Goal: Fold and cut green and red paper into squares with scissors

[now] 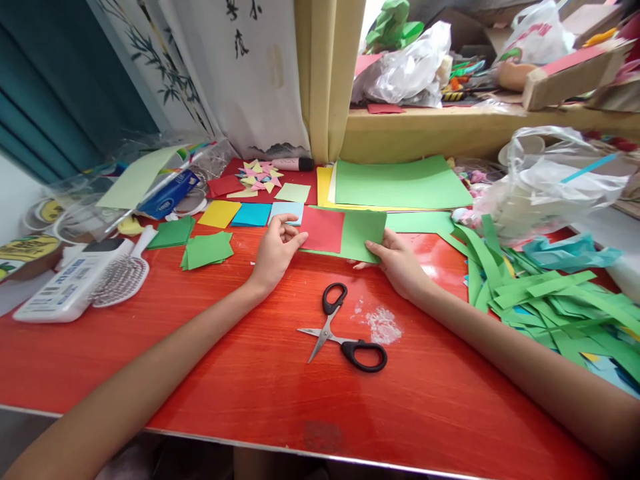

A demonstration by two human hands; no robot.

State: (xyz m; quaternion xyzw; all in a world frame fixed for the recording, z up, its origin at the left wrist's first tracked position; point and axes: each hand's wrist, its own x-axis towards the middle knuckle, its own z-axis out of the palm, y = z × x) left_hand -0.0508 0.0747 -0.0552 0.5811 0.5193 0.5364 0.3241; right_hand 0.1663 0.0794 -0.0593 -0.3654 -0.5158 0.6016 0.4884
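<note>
Held the green sheet (pixel 367 230) by its near right corner in the right hand (pixel 397 261), thumb on top and fingers tucked beneath, closed in a pinch. Found the red paper square (pixel 323 229) lying flat on the left part of that sheet, toward the back middle of the red desk (pixel 200 373). Set the left hand (pixel 277 250) half-curled at the square's near left corner, fingertips touching its edge. Could not tell whether pinched there or merely pressed down.

Judged both papers thin, light and limp. Likely to droop if lifted by one corner, to crease under a hard pinch, and to slide on the glossy desk or on each other. Judged an edge or corner the best hold, thumb above and fingers below. Otherwise, flat fingertips pressed on top to stop slipping.

Saw black-handled scissors (pixel 345 333) nearer, between the two forearms, blades apart, touched by neither hand. Noted a heap of green strips (pixel 550 300) at the right and folded green pieces (pixel 207 250) just left of the left hand. Also noted yellow (pixel 219 213) and blue squares (pixel 251 214) just beyond it, and a hairbrush (pixel 120 280) well off to the left.
</note>
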